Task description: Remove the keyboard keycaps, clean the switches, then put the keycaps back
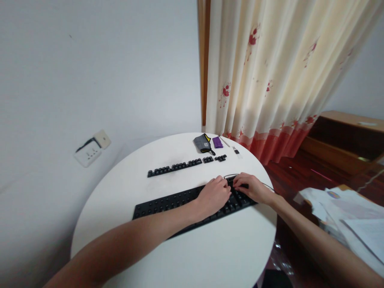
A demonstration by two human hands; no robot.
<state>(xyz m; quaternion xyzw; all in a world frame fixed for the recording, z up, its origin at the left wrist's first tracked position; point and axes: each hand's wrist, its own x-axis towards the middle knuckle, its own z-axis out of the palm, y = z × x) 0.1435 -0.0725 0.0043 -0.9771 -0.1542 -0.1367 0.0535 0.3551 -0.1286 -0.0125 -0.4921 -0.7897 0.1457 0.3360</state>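
Observation:
A black keyboard [168, 202] lies across a round white table [126, 184]. My left hand [213, 196] rests on the keyboard's right part, fingers curled over the keys. My right hand [251, 187] is at the keyboard's far right end, fingers bent and pressed onto its top edge; what they pinch, if anything, is hidden. A thin black cable [231, 175] loops just beyond both hands. Behind the keyboard lies a row of loose black keycaps [175, 167] in a line, with two short groups [214, 159] at its right end.
At the table's far edge lie a grey and yellow pouch [202, 144], a small purple item [217, 142], a thin stick [225, 141] and a tiny tool [235, 150]. A wall socket [90, 151] sits left. Curtain [270, 80] behind; papers [345, 212] at right.

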